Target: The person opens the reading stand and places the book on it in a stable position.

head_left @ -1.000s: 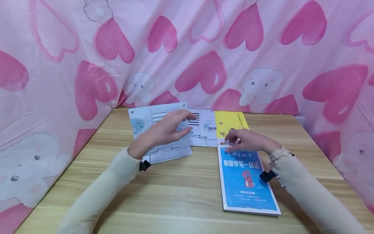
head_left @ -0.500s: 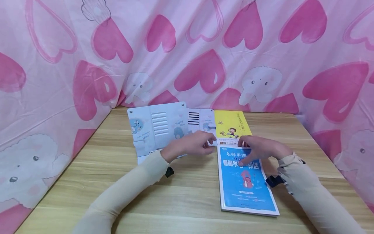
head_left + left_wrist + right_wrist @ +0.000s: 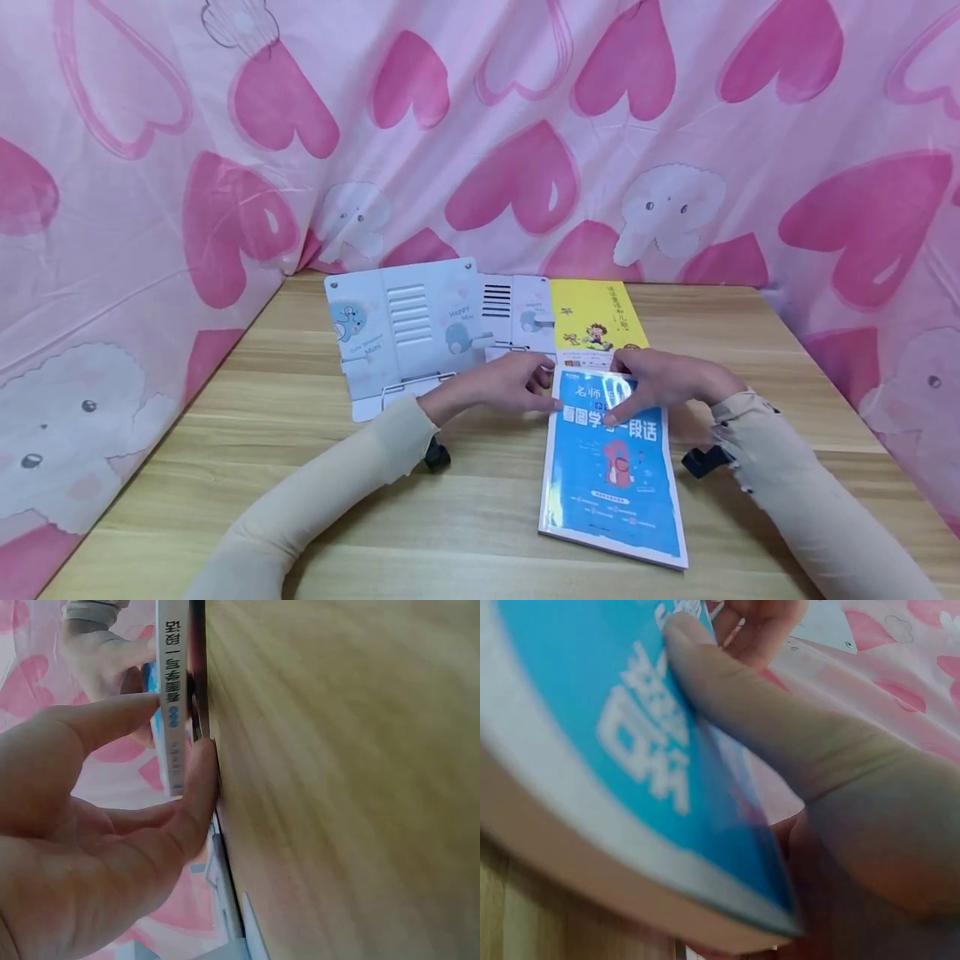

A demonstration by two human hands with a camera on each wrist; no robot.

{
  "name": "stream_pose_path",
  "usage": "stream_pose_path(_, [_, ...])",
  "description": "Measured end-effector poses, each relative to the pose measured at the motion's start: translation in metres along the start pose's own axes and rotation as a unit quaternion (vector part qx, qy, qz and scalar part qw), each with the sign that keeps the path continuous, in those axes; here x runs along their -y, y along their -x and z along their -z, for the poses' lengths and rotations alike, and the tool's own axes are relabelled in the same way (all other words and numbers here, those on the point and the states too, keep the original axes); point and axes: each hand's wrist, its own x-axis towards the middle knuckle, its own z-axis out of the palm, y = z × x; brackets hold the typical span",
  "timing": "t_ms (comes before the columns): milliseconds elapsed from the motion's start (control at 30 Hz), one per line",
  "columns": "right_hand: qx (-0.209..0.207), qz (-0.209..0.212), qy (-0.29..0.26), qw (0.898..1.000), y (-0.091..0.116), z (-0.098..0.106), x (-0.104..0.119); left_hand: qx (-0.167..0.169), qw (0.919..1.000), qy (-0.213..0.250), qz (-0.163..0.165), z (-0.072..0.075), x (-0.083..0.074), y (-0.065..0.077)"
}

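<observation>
A blue-covered book (image 3: 611, 483) with white lettering lies aslant in the head view, between both hands. My right hand (image 3: 675, 379) grips its far part, thumb on the cover and fingers over the far edge. The right wrist view shows that thumb (image 3: 735, 705) pressed on the blue cover. My left hand (image 3: 506, 383) pinches the spine side near the far left corner. In the left wrist view, the spine (image 3: 174, 697) stands between the left thumb and a fingertip (image 3: 201, 769) near the tabletop. Beyond the blue book lies a yellow book (image 3: 592, 317), partly covered.
Left of the books stand two pale folding book stands, a nearer one (image 3: 408, 325) with cartoon prints and another (image 3: 517, 308) partly behind it. They sit on the wooden table (image 3: 450, 533). A pink heart-patterned cloth (image 3: 510, 175) hangs around the back and sides.
My left hand has come from the book stand to the blue book's spine side. The right hand has taken hold of the book, which has shifted slightly left and towards me.
</observation>
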Motion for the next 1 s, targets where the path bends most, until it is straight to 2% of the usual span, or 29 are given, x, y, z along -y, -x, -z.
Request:
stream_pose_path(67, [-0.002, 0.011, -0.017, 1.000, 0.000, 0.001, -0.001, 0.018, 0.9973, 0.069, 0.017, 0.000, 0.002, 0.001])
stream_pose_path(100, [-0.007, 0.015, -0.025, 1.000, 0.000, 0.001, -0.001, 0.029, 0.9926, 0.115, 0.026, 0.000, 0.003, 0.002])
stream_pose_path(167, [-0.022, 0.037, -0.030, 0.999, -0.001, 0.001, -0.002, 0.054, 0.9777, 0.199, 0.041, 0.001, 0.006, 0.003])
stream_pose_path(233, [-0.045, 0.054, -0.028, 0.997, -0.003, 0.002, -0.002, 0.081, 0.9586, 0.267, 0.055, 0.000, 0.008, 0.004])
stream_pose_path(300, [-0.071, 0.066, -0.026, 0.995, -0.004, 0.004, -0.002, 0.100, 0.9446, 0.308, 0.056, 0.000, 0.010, 0.006])
stream_pose_path(400, [-0.109, 0.078, -0.021, 0.991, -0.006, 0.007, -0.002, 0.112, 0.9345, 0.335, 0.043, -0.001, 0.012, 0.009])
stream_pose_path(533, [-0.149, 0.084, -0.019, 0.985, -0.009, 0.012, -0.006, 0.092, 0.9318, 0.351, 0.018, -0.001, 0.014, 0.013])
stream_pose_path(633, [-0.154, 0.073, -0.052, 0.984, -0.009, 0.017, -0.011, 0.076, 0.9323, 0.354, -0.004, -0.001, 0.016, 0.016])
stream_pose_path(800, [-0.103, 0.043, -0.133, 0.985, 0.000, 0.024, -0.023, 0.050, 0.9303, 0.361, -0.041, 0.002, 0.018, 0.020])
stream_pose_path(1000, [-0.034, 0.055, -0.163, 0.985, 0.000, 0.018, -0.028, -0.011, 0.9349, 0.350, -0.056, 0.012, 0.018, 0.023])
